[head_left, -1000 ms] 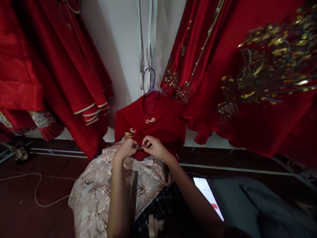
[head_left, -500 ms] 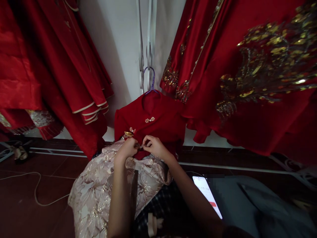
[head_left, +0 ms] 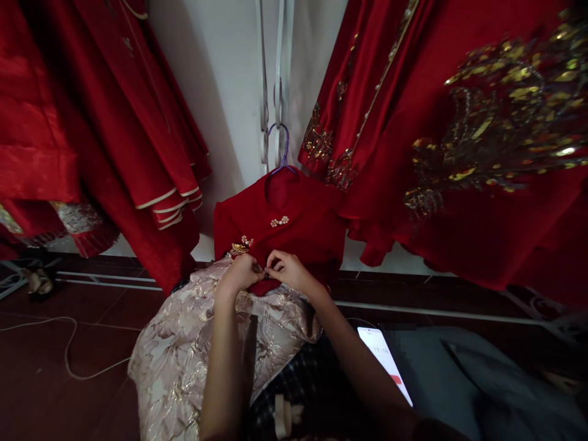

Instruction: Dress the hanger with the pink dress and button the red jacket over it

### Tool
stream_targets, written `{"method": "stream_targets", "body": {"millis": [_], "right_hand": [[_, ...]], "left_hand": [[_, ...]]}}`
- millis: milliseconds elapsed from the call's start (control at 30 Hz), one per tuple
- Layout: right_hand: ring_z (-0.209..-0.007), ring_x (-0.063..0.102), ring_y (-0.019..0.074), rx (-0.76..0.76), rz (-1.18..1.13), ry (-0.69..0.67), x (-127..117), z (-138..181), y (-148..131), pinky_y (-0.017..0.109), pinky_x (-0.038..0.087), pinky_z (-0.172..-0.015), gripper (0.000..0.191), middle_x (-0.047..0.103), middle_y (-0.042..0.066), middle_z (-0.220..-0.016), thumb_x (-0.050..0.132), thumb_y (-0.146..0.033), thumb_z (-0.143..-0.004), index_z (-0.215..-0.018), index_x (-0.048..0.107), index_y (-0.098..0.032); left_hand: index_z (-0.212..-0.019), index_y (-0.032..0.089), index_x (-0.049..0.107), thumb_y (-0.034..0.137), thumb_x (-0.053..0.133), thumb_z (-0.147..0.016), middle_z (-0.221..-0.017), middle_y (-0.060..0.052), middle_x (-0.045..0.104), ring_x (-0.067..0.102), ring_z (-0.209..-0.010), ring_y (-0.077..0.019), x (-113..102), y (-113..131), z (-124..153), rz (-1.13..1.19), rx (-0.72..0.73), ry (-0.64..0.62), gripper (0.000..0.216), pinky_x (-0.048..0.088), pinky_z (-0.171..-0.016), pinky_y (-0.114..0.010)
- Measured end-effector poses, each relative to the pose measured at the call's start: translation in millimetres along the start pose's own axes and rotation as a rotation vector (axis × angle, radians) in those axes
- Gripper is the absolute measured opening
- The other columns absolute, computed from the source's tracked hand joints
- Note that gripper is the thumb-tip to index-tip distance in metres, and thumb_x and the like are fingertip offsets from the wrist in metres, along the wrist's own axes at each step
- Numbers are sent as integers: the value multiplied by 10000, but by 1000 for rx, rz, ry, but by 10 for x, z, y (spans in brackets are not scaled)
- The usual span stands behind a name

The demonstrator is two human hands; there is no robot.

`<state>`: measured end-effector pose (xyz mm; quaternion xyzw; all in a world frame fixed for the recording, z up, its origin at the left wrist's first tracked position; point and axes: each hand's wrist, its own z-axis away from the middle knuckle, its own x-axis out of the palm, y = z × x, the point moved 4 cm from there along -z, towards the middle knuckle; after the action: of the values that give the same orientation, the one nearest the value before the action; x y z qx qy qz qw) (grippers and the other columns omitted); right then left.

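Note:
A red velvet top [head_left: 316, 214] hangs in front of me on a purple hanger [head_left: 285, 147]. Two flower-shaped pearl clasps sit on its front, one pearl clasp [head_left: 279, 222] at the chest and another [head_left: 247, 241] lower left, beside a gold fringed ornament [head_left: 239, 248]. At the lower front, my left hand [head_left: 241, 272] and my right hand [head_left: 287, 269] meet with fingertips pinched, almost touching. Between them is a small shiny ornament, mostly hidden by the fingers. Pale gold-patterned brocade fabric [head_left: 184, 361] spreads under my wrists and over my lap.
Red garments [head_left: 151, 141] hang at left, and a red dress with gold sequins [head_left: 500, 122] at right. A white metal rack [head_left: 278, 67] stands at the wall. A lit phone [head_left: 383, 361] lies at lower right. Shoes [head_left: 39, 282] and a cable [head_left: 71, 349] are on the floor.
The hands stay at the same place on the top, with the fingertips slightly closer together and the shiny ornament less visible. The view has shifted a little.

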<state>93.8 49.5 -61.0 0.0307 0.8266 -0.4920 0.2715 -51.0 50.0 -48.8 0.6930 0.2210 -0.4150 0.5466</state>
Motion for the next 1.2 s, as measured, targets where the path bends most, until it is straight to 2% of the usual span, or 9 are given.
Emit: {"method": "stream_targets", "body": {"millis": [133, 300, 633, 800, 1000, 1100, 1200], "right_hand": [[-639, 612, 105, 5, -37, -17, -19, 12, -23, 195, 466, -573, 98, 599, 0, -803, 595, -200, -738, -803, 525, -178], [-578, 603, 95, 10, -52, -59, -25, 14, -52, 175, 431, -501, 108, 602, -4, -799, 596, -203, -742, -814, 519, -181], [-632, 584, 84, -62, 50, 22, -3, 8, -50, 173, 435, -562, 96, 586, -8, -822, 580, -139, -717, -792, 535, -180], [-602, 565, 72, -71, 65, 11, 24, 7, -60, 171, 427, -555, 94, 569, -10, -819, 584, -147, -710, -788, 540, -174], [-591, 554, 73, -31, 9, 6, 46, 4, -58, 178, 430, -544, 86, 582, 1, -827, 583, -196, -741, -812, 540, -174], [-603, 567, 86, 3, -21, -32, -36, 9, -119, 191, 443, -537, 163, 612, 20, -846, 611, -226, -733, -877, 554, -177], [-574, 569, 85, 13, -38, 41, -257, 31, -259, 196, 440, -493, 175, 621, 28, -856, 584, -275, -768, -914, 556, -183]], "left_hand": [[-640, 117, 615, 252, 632, -611, -625, -38, 639, 530, -573, -121, -47, 71, 6, -110, -15, 60, 139, 306, -505, -215], [-636, 116, 614, 226, 631, -614, -626, -40, 640, 528, -564, -118, -83, 96, 28, -132, -3, 75, 114, 307, -507, -216], [-637, 114, 637, 176, 555, -673, -598, -41, 647, 534, -568, -119, -73, 42, 37, -128, 80, 77, 109, 304, -506, -214], [-678, 117, 691, 154, 549, -675, -659, -47, 692, 580, -632, -129, -114, 25, 46, -95, 62, 24, 146, 360, -559, -204], [-711, 149, 702, 143, 579, -680, -746, -61, 716, 628, -693, -148, -130, -10, 27, -48, 14, 44, 127, 424, -650, -220], [-722, 139, 661, 113, 604, -647, -740, -63, 705, 633, -686, -148, -114, -47, 51, 14, -45, 18, 98, 430, -612, -208], [-790, 143, 620, 75, 624, -594, -730, -42, 689, 626, -662, -134, -169, -71, 127, 54, -70, 43, 207, 424, -585, -196]]}}
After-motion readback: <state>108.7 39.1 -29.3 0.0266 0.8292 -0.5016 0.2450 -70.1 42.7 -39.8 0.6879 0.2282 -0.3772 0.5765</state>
